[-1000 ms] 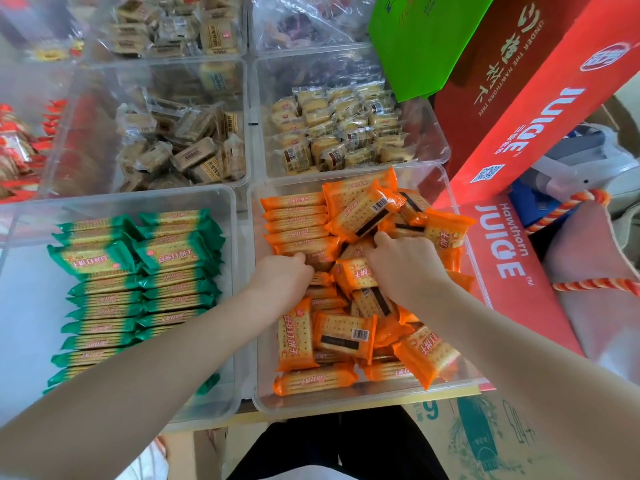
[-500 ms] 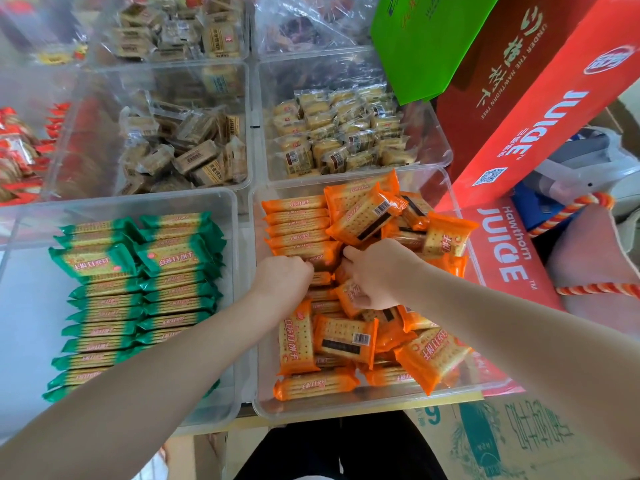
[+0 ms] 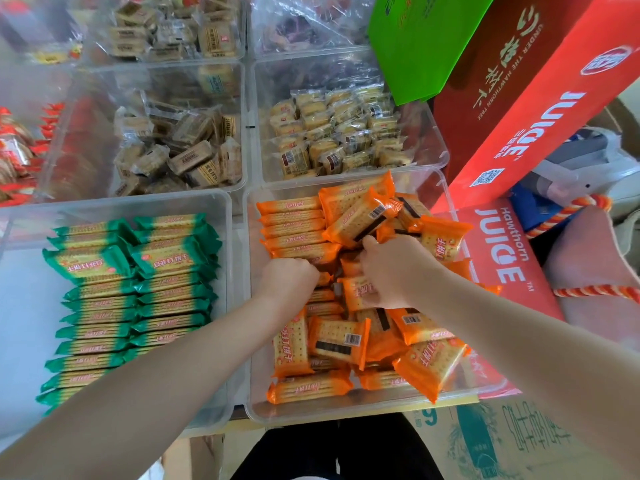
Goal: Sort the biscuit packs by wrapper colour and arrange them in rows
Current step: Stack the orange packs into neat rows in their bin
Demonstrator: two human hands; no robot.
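Right hand (image 3: 394, 271): fingers curled down into the loose orange packs (image 3: 429, 370), thumb pressed against the face of one pack at mid-bin — it appears to be pinching that pack, though the fingertips are buried and the grip itself is hidden. A second ago this hand sat further right and lower in the heap; it has since drawn in toward the left hand, and the pack under it has come along.

Left hand (image 3: 289, 277): clenched, knuckles up, at the near end of the orange row (image 3: 294, 225). Whether it grasps a pack or only braces the row I cannot tell. It has barely moved over the same interval.

Orange bin (image 3: 346, 412): one tidy row stands at the far left; the remainder lies jumbled, some face up, some barcode up. Reading of the change — the right hand is feeding a pack to the end of the row while the left steadies it, so the row is being extended toward the person.

Green packs (image 3: 135, 296) in the neighbouring bin (image 3: 114, 199) already lie in two columns. Judged state: green finished, orange well short of half.

Beyond: bins of clear-wrapped biscuits (image 3: 332, 133), red juice cartons (image 3: 519, 109) to the right.
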